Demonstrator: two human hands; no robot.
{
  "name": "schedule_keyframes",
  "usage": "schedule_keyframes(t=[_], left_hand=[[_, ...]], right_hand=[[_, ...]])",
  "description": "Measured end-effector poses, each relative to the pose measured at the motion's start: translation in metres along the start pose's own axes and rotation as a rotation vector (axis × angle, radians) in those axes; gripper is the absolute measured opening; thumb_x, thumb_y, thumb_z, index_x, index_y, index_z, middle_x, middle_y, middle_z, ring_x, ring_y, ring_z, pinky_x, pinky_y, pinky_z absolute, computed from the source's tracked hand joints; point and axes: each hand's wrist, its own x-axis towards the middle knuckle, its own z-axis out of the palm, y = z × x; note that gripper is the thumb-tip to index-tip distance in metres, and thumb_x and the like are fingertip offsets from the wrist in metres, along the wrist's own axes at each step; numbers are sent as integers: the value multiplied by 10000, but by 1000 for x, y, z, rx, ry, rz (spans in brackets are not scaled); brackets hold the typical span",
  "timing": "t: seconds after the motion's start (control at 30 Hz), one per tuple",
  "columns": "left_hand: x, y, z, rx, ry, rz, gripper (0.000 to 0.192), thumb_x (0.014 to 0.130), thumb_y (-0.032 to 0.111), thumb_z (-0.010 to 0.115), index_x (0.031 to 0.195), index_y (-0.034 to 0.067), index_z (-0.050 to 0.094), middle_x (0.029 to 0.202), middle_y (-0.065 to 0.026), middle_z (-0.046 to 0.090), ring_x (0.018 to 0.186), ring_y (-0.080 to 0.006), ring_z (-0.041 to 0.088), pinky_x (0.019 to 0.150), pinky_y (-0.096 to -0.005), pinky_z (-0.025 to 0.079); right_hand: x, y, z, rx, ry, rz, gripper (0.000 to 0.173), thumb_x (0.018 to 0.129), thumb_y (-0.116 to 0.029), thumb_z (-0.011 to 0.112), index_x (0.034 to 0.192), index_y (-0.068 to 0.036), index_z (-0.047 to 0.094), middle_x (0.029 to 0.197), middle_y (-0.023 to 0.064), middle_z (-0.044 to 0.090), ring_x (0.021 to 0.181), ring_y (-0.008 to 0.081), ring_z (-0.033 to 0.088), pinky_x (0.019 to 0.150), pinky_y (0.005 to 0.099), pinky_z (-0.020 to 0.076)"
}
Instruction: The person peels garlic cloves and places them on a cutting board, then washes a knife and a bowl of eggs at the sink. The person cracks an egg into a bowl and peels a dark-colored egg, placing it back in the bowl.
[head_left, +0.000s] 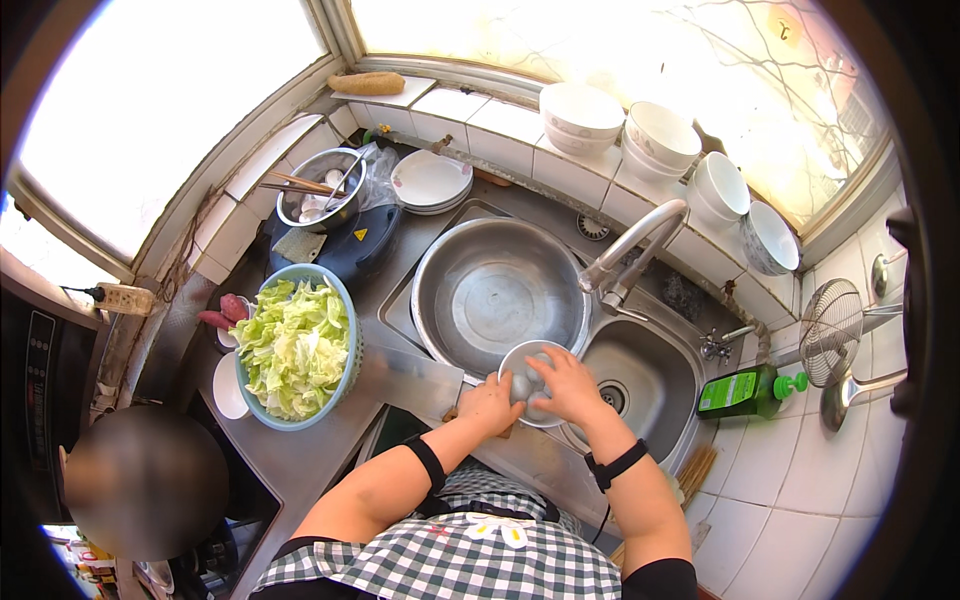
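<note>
A white bowl (513, 360) sits at the near edge of the large steel basin, by the divider of the sink. Inside it are several pale, rounded, egg-like pieces (520, 388). My left hand (486, 407) grips the bowl's left rim with fingers and thumb. Under that hand lies a cleaver (420, 381), its broad blade pointing left and its wooden handle partly covered. My right hand (568, 390) reaches over the bowl's right side, fingers spread and bent down among the pieces. Whether it grasps one cannot be told.
A steel basin (433, 300) stands under the faucet (634, 244), beside the sink bowl (660, 375). Left is a blue colander (351, 360) of torn cabbage leaves. Stacked bowls (581, 120) line the ledge. A green soap bottle (739, 391) and a wire skimmer (831, 322) are right.
</note>
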Motion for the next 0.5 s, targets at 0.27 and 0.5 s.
schedule_keyframes(t=[0.27, 0.5], left_hand=[[-1, 2, -1, 15, -39, -27, 731, 840, 432, 536, 1409, 57, 273, 1191, -207, 528, 959, -359, 621, 795, -457, 501], [0, 0, 2, 5, -28, -8, 718, 849, 404, 505, 1419, 57, 240, 1202, -229, 517, 933, -398, 612, 792, -477, 497]], right_hand=[[6, -1, -1, 190, -578, 194, 745, 630, -324, 779, 1310, -220, 492, 1382, 94, 431, 1287, 309, 378, 1013, 425, 379], [-11, -10, 1, 85, -100, 73, 551, 663, -245, 754, 1188, -206, 593, 1300, 73, 495, 1219, 314, 431, 964, 408, 432]])
